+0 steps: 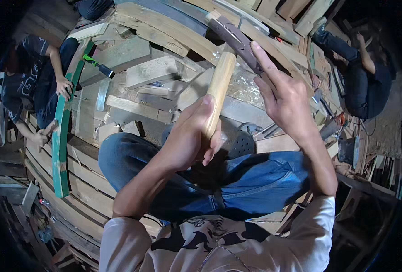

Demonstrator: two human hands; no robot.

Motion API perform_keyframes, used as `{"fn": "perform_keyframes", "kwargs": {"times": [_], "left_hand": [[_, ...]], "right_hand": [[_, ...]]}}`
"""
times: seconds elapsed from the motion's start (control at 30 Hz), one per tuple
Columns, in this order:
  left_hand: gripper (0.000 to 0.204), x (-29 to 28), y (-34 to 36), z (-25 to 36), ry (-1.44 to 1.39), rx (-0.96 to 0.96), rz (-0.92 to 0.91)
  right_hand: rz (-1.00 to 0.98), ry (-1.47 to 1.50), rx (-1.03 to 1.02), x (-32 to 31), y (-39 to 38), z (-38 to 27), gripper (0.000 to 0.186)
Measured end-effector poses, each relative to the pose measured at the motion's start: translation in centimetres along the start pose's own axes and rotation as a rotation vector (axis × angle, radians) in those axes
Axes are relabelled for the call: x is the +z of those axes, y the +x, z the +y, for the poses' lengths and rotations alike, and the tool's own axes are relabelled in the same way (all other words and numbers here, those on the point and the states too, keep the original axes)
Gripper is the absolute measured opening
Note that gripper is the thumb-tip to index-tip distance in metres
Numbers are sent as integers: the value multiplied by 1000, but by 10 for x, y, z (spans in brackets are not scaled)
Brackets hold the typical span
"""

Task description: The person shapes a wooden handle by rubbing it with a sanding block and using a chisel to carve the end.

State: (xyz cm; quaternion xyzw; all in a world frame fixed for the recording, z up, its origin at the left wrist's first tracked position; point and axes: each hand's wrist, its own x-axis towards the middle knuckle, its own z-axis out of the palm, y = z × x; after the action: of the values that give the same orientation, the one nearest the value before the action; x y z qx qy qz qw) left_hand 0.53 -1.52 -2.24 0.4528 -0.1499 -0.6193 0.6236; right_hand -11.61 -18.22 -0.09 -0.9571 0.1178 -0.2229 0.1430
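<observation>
The hammer (pixel 226 63) is up in front of the person's chest, above the crossed knees in blue jeans (pixel 255 181). Its pale wooden handle rises from the left hand (pixel 189 136), which is wrapped tight around the lower end, thumb lying along the wood. The dark metal head, with its claw pointing up-left, sits at the top, and the right hand (pixel 282 97) holds it there with fingers half spread, the index finger stretched along the steel.

The risks, as I judge them: the right fingers lie right on the head, so any jerk or twist from the left hand could pinch or scrape them. If the head sits loose on the handle it could slip off and drop onto the knees just below it. The scrap boards (pixel 151 72) piled beyond the hammer give poor footing and may hide splinters or nails.

No package, label or sign can be made out anywhere near the hammer. The only strong colours are a long curved green board (pixel 61 136) well to the left of it, held by a seated person in a dark shirt (pixel 24 81), and a green-handled tool (pixel 96 65) lying on the planks to the upper left. Another person in blue jeans (pixel 359 77) sits well to the right of the hammer.
</observation>
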Motion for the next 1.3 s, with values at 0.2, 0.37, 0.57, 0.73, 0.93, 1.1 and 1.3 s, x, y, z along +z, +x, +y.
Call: {"fn": "perform_keyframes", "kwargs": {"times": [0.2,0.37,0.57,0.73,0.93,1.1,1.3], "left_hand": [[53,-11,1,3,-263,-52,-76],[48,-13,0,6,-600,-120,-341],[46,-14,-5,10,-715,-176,-437],[47,-21,-4,7,-804,-157,-486],[47,-20,2,7,-842,-171,-516],[47,-16,2,4,-835,-205,-531],[47,-11,3,1,-898,-260,-514]], "right_hand": [[-88,-37,29,-7,1,-8,62],[0,5,-140,6,-19,-3,72],[86,88,-151,0,-15,-20,66],[-43,-36,-145,-2,-16,-27,69],[96,-56,-136,5,-8,-13,70],[-49,-186,63,-15,4,-7,70],[126,-100,-139,-6,1,17,64]]}}
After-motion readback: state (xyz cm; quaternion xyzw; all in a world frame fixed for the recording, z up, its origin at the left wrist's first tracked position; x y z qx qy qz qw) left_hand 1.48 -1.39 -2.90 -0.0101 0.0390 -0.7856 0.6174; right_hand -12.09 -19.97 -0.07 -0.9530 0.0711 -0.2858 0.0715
